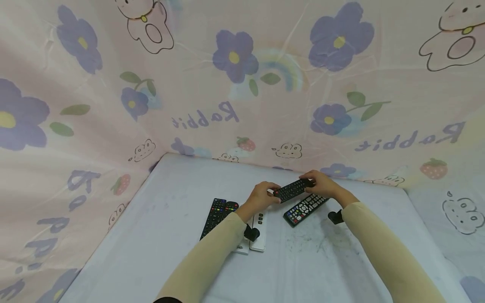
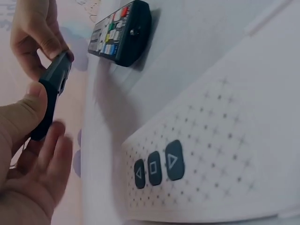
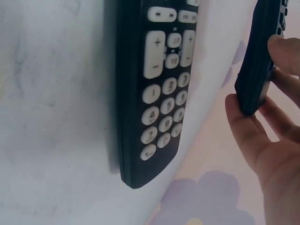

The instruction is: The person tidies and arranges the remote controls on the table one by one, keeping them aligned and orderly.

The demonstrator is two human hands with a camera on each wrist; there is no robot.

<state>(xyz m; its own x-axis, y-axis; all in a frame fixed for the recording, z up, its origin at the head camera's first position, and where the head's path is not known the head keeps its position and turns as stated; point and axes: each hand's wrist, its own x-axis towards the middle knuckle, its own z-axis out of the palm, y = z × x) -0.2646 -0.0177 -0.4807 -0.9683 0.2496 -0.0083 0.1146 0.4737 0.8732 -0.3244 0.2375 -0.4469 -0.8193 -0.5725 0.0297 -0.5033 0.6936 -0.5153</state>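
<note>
Both hands hold a black remote control (image 1: 291, 191) tilted above the table. At its left end is my left hand (image 1: 261, 198), with the thumb on one face in the left wrist view. The other end is held by my right hand (image 1: 321, 183); the right wrist view shows the thumb on the button side and fingers beneath. Below lies a second black remote with white and coloured buttons (image 1: 303, 209), its buttons facing up. Under my left wrist is a white remote (image 2: 201, 140) with several dark buttons, partly hidden in the head view.
Two black remotes lie left of my left forearm, a long one (image 1: 214, 213) and one with a rounded end (image 1: 232, 205), both partly covered by the sleeve. The corner of another white object (image 1: 241, 249) shows beside them. Printed cloth walls (image 1: 273, 92) rise behind the white table (image 1: 151, 235).
</note>
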